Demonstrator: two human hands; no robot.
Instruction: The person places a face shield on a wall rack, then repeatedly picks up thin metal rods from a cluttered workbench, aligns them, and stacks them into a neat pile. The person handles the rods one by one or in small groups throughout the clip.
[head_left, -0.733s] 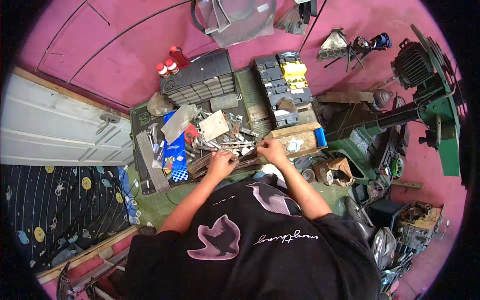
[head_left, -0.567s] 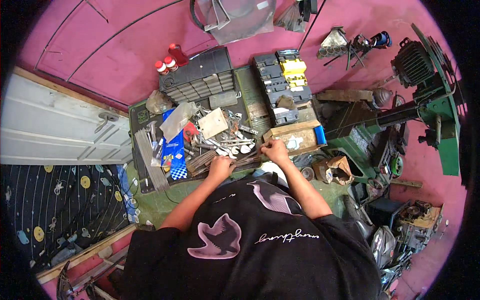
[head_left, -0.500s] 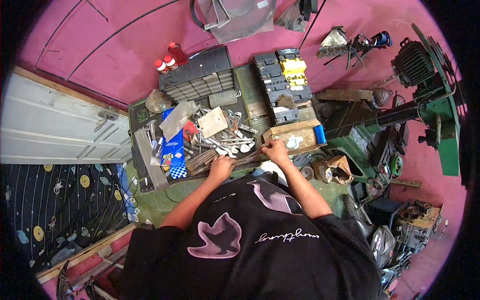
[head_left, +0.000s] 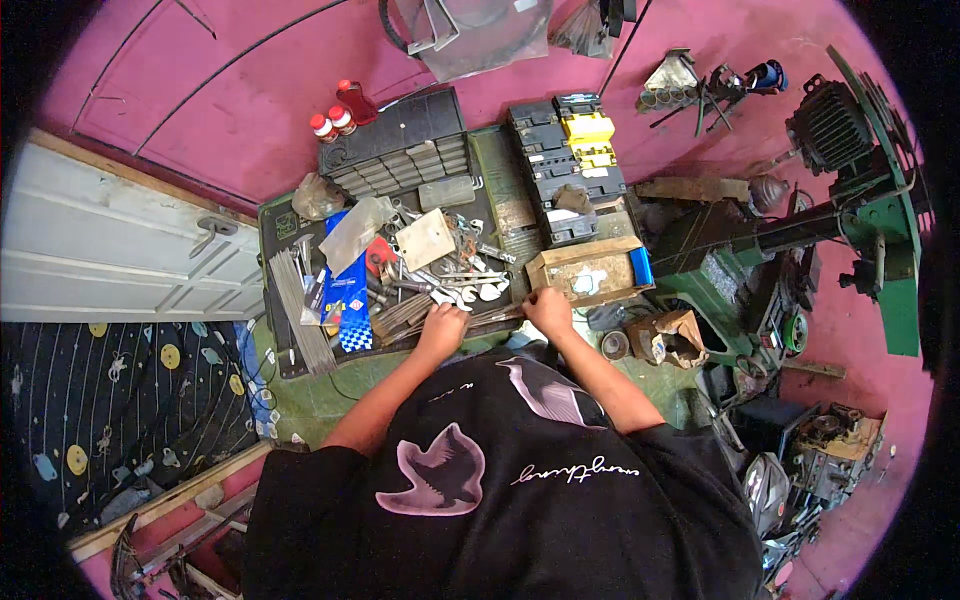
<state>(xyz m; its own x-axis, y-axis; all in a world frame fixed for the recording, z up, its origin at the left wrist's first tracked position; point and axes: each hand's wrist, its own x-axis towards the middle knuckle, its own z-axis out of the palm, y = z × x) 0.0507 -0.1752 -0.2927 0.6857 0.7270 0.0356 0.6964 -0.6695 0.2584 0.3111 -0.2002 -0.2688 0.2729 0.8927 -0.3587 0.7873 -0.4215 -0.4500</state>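
While the left hand [head_left: 445,325] and right hand [head_left: 549,312] curl at rods [head_left: 402,314], grip unclear, far wrenches [head_left: 490,291] show more than before.

T-shirt [head_left: 520,535], black, near: 1 line of white cursive lettering [head_left: 573,469] on the right, upside down in view, and 1 smaller white script line [head_left: 464,386] on the left, too small to read. Packet [head_left: 347,288], blue, left: yellow and white printing beyond a blue-and-white checkered near end, wording indistinct. Far: 1 pale label [head_left: 524,5] on the clear bag [head_left: 490,45] against the wall, and small pale labels, unreadable, among the black and yellow boxes [head_left: 588,130].
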